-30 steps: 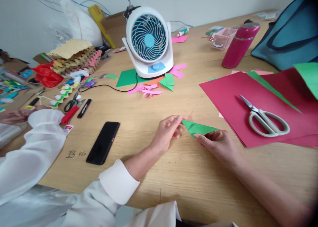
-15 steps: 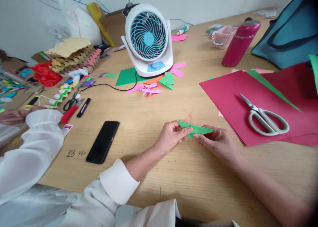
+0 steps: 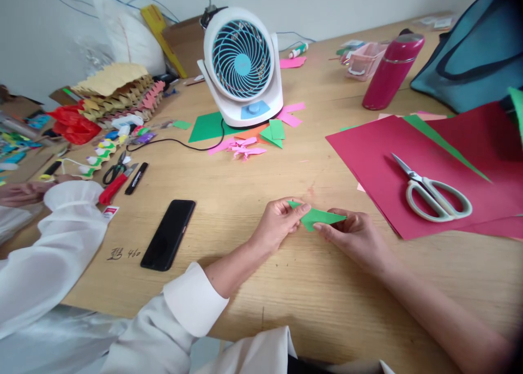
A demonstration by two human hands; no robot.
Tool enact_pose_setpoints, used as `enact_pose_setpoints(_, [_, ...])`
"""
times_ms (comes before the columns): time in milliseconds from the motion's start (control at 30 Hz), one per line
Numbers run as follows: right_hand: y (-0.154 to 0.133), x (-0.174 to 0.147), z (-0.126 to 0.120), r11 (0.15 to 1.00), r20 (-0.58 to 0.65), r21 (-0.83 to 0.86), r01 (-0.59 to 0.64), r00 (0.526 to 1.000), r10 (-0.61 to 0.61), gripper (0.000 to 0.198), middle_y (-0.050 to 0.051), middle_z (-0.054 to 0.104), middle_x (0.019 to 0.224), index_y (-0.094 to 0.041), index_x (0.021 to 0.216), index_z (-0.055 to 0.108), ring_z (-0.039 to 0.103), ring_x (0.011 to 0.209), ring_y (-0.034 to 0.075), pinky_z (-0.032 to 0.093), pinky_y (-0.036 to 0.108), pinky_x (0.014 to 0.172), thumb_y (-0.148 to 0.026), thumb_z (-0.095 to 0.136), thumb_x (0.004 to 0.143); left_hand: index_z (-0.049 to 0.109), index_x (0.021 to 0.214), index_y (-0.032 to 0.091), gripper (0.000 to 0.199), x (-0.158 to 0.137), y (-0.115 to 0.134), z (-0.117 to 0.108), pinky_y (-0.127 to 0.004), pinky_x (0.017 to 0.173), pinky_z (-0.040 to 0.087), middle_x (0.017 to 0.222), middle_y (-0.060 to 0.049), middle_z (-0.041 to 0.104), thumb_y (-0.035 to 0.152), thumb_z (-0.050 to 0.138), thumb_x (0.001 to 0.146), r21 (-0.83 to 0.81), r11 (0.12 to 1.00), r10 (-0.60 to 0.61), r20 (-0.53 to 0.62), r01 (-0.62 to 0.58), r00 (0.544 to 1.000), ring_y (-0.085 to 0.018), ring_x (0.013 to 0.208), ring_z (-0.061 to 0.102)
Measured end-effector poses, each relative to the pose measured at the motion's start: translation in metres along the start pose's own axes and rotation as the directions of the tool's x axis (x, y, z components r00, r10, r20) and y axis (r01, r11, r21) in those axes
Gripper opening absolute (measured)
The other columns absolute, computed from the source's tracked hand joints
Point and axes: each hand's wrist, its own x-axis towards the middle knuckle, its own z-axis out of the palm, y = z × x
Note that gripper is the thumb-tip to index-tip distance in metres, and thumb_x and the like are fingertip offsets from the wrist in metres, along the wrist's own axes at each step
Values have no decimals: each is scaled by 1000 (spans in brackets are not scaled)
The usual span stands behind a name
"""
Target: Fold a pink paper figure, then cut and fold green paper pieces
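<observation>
A small piece of green paper, roughly triangular with its long edge uppermost, is held between both hands just over the wooden table. My left hand pinches its left part, thumb pressed on the front face. At the paper's right end, my right hand grips it between thumb and fingers. The fingers behind the paper are partly hidden. To the right, white-handled scissors lie on red paper sheets. A black phone lies to the left.
A white and blue fan stands at the back among green and pink paper scraps. Behind the red sheets are a magenta bottle and a blue bag. A co-worker's white sleeve rests at left, near a red-handled knife.
My left thumb has shifted left and up along the green paper, leaving more of its front face showing. The right hand keeps its grip, and the view has moved slightly.
</observation>
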Motion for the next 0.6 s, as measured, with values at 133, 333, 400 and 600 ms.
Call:
enact_pose_setpoints(133, [-3, -1, 0, 1000, 4, -21, 0, 1000, 0, 42, -7, 35, 54, -18, 69, 60, 25, 51, 7, 20, 24, 46, -56, 77, 68, 58, 69, 14, 39, 0, 0, -1, -20, 43, 20, 51, 8, 41, 49, 77, 73, 50, 999, 21, -8, -20, 1000, -3, 45, 31])
enact_pose_setpoints(333, [-3, 2, -3, 998, -127, -30, 55, 990, -58, 46, -1, 54, 56, -20, 63, 58, 43, 52, 11, 33, 25, 47, -62, 76, 67, 58, 79, 15, 39, 0, -2, -4, -19, 44, 27, 59, 5, 50, 52, 71, 79, 131, 991, -6, 84, -5, 996, -5, 49, 42])
enact_pose_setpoints(400, [-2, 2, -4, 997, -132, -30, 77, 988, -80, 45, 0, 56, 59, -20, 64, 59, 47, 55, 12, 37, 25, 50, -61, 76, 68, 56, 77, 16, 37, 2, -4, -5, -20, 47, 29, 61, 5, 49, 48, 73, 78, 169, 985, 13, 108, -31, 994, -5, 51, 41])
enact_pose_setpoints(600, [-5, -1, -11, 996, -122, -17, 87, 989, -89, 38, 2, 63, 75, -20, 83, 66, 54, 68, 14, 42, 26, 61, -57, 69, 80, 44, 64, 17, 37, 2, -1, -11, -22, 51, 24, 59, 7, 38, 38, 70, 79, 446, 888, 24, 201, -114, 979, -6, 54, 35])
